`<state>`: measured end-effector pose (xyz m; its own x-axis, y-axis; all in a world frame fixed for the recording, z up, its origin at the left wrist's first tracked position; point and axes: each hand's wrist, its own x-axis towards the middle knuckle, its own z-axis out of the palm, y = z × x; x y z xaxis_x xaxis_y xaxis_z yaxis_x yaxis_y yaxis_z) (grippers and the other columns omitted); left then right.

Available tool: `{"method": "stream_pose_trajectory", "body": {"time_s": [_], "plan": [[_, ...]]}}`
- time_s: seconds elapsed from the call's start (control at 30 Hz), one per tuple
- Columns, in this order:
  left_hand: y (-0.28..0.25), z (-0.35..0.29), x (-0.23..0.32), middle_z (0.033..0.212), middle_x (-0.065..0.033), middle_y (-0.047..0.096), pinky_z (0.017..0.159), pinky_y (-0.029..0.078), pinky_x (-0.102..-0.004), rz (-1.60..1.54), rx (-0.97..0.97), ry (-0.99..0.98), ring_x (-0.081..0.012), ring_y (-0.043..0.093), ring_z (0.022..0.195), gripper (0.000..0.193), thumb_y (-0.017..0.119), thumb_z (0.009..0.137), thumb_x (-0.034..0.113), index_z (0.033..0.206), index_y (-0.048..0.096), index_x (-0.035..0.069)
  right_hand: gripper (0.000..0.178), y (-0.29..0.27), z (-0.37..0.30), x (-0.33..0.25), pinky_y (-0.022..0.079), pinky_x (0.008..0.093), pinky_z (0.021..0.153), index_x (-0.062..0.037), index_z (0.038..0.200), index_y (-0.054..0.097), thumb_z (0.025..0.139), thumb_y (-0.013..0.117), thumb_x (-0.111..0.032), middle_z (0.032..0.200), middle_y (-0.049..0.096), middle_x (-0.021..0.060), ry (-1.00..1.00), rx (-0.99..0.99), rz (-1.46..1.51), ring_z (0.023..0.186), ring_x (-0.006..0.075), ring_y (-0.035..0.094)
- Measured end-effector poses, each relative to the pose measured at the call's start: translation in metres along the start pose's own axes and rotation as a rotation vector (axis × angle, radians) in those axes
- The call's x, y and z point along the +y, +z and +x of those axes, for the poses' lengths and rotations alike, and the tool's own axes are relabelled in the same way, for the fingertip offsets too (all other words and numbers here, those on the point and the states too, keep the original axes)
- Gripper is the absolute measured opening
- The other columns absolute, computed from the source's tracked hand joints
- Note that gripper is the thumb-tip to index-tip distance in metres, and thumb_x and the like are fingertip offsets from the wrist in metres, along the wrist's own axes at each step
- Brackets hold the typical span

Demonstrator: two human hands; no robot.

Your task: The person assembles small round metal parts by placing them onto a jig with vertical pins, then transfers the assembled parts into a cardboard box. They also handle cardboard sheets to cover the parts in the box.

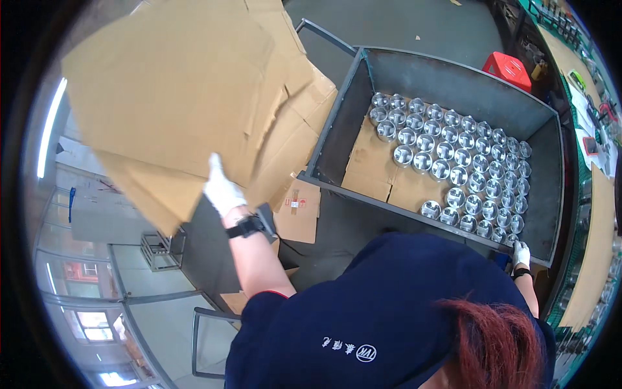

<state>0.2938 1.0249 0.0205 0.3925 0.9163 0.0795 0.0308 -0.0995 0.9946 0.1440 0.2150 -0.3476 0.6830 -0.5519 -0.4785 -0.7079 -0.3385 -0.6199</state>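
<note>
My left hand (223,190), in a white glove, grips the lower edge of a large brown cardboard sheet (168,84). One finger or thumb lies on the sheet's face; the others are hidden behind it. The sheet is tilted up in front of more cardboard. To the right, a grey metal bin (447,63) holds rows of shiny pistons (445,151) standing on a flat cardboard liner (367,170). My right hand (521,254), also gloved, is closed on the bin's near rim at the right corner, close beside the nearest pistons.
Folded cardboard pieces (299,211) lie left of the bin, whose tubular handle (327,35) juts out at the far left. A red stool (507,70) stands behind the bin. Along the right runs a cluttered workbench (560,52). A small metal frame stand (162,251) is at left.
</note>
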Motion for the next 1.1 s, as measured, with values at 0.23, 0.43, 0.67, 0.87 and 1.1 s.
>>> {"method": "stream_pose_trajectory", "body": {"time_s": [0.23,0.43,0.67,0.87,1.1], "plan": [[-0.044,0.036,-0.24,0.133,-0.014,0.063,0.1,0.048,-0.0382,-0.035,-0.026,-0.46,-0.0247,0.06,0.116,0.061,0.076,0.09,0.035,0.129,0.061,-0.008,0.041,0.028,-0.039,-0.045,0.048,0.0352,0.073,0.0052,0.114,0.066,0.096,0.057,-0.031,0.09,0.07,0.0149,-0.112,-0.014,-0.285,0.078,0.0216,0.061],[-0.079,0.065,-0.298,0.132,-0.0127,0.064,0.098,0.05,-0.0388,-0.03,-0.203,-0.521,-0.0275,0.062,0.114,0.055,0.074,0.092,0.029,0.133,0.059,-0.004,0.044,0.041,-0.056,-0.078,0.052,0.0389,0.085,0.0023,0.119,0.067,0.096,0.062,-0.035,0.105,0.073,0.0211,0.015,-0.139,-0.206,0.096,0.0328,0.07],[-0.08,0.038,-0.319,0.128,-0.012,0.064,0.094,0.054,-0.0405,0.153,-0.36,-0.655,-0.0245,0.063,0.113,0.054,0.075,0.092,0.026,0.135,0.056,0.0,0.041,0.068,-0.081,-0.08,0.051,0.0364,0.087,0.0033,0.119,0.067,0.097,0.061,-0.031,0.109,0.073,0.0194,-0.072,-0.084,-0.399,0.1,0.0266,0.069],[-0.084,0.013,-0.34,0.119,-0.0214,0.064,0.085,0.057,-0.0514,0.108,-0.468,-1.102,-0.0331,0.066,0.107,0.063,0.074,0.093,0.032,0.142,0.047,0.004,0.038,0.079,-0.081,-0.06,0.052,0.0368,0.08,0.0023,0.113,0.068,0.098,0.062,-0.031,0.099,0.073,0.0154,-0.095,-0.07,-0.313,0.088,0.0238,0.068],[-0.048,-0.038,-0.297,0.125,-0.0252,0.063,0.088,0.056,-0.0478,0.648,-1.128,-1.327,-0.0368,0.068,0.107,0.063,0.075,0.091,0.033,0.137,0.052,-0.003,0.03,0.071,-0.106,-0.055,0.052,0.03,0.062,-0.002,0.101,0.069,0.098,0.064,-0.031,0.081,0.067,0.0066,-0.074,-0.043,-0.302,0.069,0.0127,0.061]]}}
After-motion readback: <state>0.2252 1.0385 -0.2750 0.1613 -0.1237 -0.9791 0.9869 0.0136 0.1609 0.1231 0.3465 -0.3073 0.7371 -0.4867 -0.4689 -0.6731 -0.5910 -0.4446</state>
